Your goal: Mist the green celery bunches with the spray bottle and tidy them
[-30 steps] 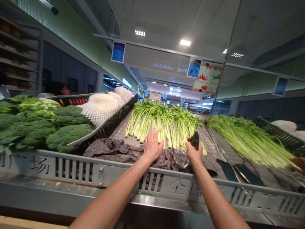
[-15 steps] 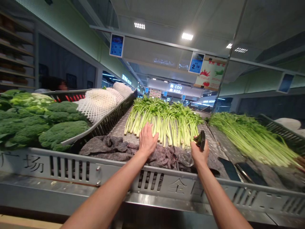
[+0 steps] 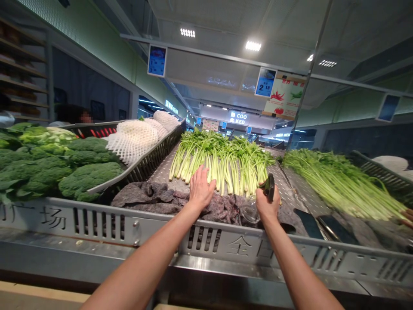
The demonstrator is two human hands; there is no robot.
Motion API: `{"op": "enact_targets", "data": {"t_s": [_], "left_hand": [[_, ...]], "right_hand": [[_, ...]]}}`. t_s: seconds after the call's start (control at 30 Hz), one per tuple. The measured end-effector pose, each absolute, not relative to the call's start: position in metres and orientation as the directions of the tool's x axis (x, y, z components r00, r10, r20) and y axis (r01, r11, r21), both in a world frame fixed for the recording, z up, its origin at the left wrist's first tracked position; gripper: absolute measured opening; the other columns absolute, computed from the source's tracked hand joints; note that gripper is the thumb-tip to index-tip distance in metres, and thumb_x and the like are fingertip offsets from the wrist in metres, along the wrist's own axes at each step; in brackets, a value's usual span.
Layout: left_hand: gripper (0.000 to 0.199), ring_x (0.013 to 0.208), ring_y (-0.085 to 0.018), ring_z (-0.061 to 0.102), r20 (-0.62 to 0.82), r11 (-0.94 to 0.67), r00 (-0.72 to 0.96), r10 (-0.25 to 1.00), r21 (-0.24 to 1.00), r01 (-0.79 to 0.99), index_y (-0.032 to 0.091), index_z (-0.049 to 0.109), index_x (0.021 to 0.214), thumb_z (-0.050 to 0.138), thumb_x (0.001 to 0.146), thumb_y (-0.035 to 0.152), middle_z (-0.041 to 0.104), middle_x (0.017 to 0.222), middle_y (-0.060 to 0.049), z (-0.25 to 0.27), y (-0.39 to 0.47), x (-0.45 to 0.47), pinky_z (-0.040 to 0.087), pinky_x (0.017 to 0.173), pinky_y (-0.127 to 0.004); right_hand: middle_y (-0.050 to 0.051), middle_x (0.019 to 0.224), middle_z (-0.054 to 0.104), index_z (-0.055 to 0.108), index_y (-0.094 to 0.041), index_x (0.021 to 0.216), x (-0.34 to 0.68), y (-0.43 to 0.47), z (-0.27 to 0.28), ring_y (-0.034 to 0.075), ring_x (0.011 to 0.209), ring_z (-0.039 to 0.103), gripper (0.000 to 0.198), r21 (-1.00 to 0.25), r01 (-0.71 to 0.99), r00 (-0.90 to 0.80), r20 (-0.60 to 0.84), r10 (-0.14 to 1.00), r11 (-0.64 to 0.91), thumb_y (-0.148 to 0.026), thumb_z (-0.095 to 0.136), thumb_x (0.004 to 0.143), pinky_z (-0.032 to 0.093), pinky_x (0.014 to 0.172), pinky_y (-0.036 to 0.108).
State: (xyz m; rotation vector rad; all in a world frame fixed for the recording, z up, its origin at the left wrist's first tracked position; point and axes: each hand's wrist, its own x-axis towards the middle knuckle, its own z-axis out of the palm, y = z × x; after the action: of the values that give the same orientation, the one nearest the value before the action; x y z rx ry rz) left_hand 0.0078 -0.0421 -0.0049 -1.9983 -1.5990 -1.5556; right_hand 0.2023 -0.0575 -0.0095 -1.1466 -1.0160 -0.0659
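Along the back and middle of the display tray, celery bunches lie side by side, leafy tops toward the far edge, pale stalk ends toward the front edge; left hand comes in over the front edge near its middle, palm down, fingers stretched out and slightly apart, gripping nothing; its fingertips are at the stalk ends, contact or small gap, cannot tell; right hand is nearer the front right corner, fingers curled round the neck of what looks like a spray bottle, black head up, clear body showing left of the hand, tilted; grip closed, finger position on the trigger hidden; bottle just in front of the rightmost celery stalks; crumpled dark cloth runs along the front edge, passing below both hands; grey slatted front panel closes off that edge; dark flat object, phone-like, at the front right corner against the mirror, which lines the right edge and reflects celery; past the left edge, behind a black slatted divider, broccoli and net-wrapped white produce; blue price signs hang overhead.
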Motion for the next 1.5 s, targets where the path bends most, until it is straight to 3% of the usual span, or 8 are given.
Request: {"op": "enact_targets", "data": {"t_s": [0.27,0.47,0.83,0.97,1.13,1.5], "left_hand": [[0.043,0.121,-0.025,0.031,0.775,-0.415,-0.126,0.619,0.459,0.786,0.013,0.042,0.116,0.041,0.077,0.030,0.036,0.131,-0.013,-0.007,-0.040,0.008,0.026,0.100,-0.044],[0.042,0.121,-0.025,0.031,0.764,-0.400,-0.134,0.631,0.469,0.788,0.014,0.042,0.116,0.041,0.077,0.030,0.036,0.131,-0.013,-0.006,-0.043,0.007,0.025,0.100,-0.044],[0.043,0.121,-0.026,0.031,0.811,-0.380,-0.144,0.567,0.412,0.828,0.014,0.042,0.116,0.043,0.075,0.028,0.036,0.132,-0.013,-0.003,-0.038,-0.003,0.025,0.100,-0.045],[0.044,0.122,-0.025,0.031,0.834,-0.356,-0.128,0.536,0.361,0.862,0.013,0.041,0.117,0.043,0.076,0.028,0.036,0.132,-0.013,0.000,-0.033,-0.020,0.023,0.101,-0.044],[0.042,0.120,-0.026,0.033,0.819,-0.326,-0.189,0.543,0.412,0.851,0.014,0.042,0.116,0.041,0.077,0.028,0.037,0.131,-0.013,-0.004,-0.031,-0.026,0.025,0.099,-0.044],[0.042,0.122,-0.024,0.030,0.828,-0.385,-0.121,0.548,0.378,0.842,0.013,0.040,0.117,0.040,0.078,0.029,0.035,0.132,-0.013,-0.006,-0.040,-0.017,0.024,0.100,-0.044]], "right_hand": [[0.000,0.073,0.055,0.056,-0.017,0.093,0.206,-0.053,-0.014,0.013,0.061,0.047,0.038,-0.719,0.503,0.548,0.695,0.466,0.480,-0.028,0.050,0.058,0.038,0.064,0.027],[0.000,0.071,0.056,0.055,-0.018,0.085,0.200,-0.058,-0.012,0.012,0.058,0.048,0.028,-0.656,0.560,0.418,0.751,0.511,0.505,-0.026,0.049,0.059,0.038,0.062,0.026],[0.000,0.068,0.056,0.055,-0.017,0.088,0.193,-0.057,-0.003,0.014,0.057,0.048,0.032,-0.695,0.533,0.447,0.715,0.538,0.481,-0.028,0.051,0.058,0.038,0.060,0.027],[0.000,0.070,0.057,0.056,-0.018,0.086,0.171,-0.053,0.016,0.013,0.058,0.049,0.029,-0.676,0.472,0.435,0.737,0.518,0.565,-0.026,0.050,0.059,0.038,0.061,0.026],[0.001,0.070,0.057,0.056,-0.017,0.081,0.142,-0.040,0.011,0.014,0.059,0.051,0.025,-0.699,0.428,0.402,0.715,0.572,0.573,-0.026,0.050,0.058,0.038,0.059,0.026],[-0.001,0.067,0.056,0.055,-0.017,0.087,0.135,-0.047,-0.001,0.012,0.055,0.049,0.030,-0.697,0.445,0.347,0.713,0.609,0.563,-0.025,0.050,0.059,0.039,0.059,0.026]]}}
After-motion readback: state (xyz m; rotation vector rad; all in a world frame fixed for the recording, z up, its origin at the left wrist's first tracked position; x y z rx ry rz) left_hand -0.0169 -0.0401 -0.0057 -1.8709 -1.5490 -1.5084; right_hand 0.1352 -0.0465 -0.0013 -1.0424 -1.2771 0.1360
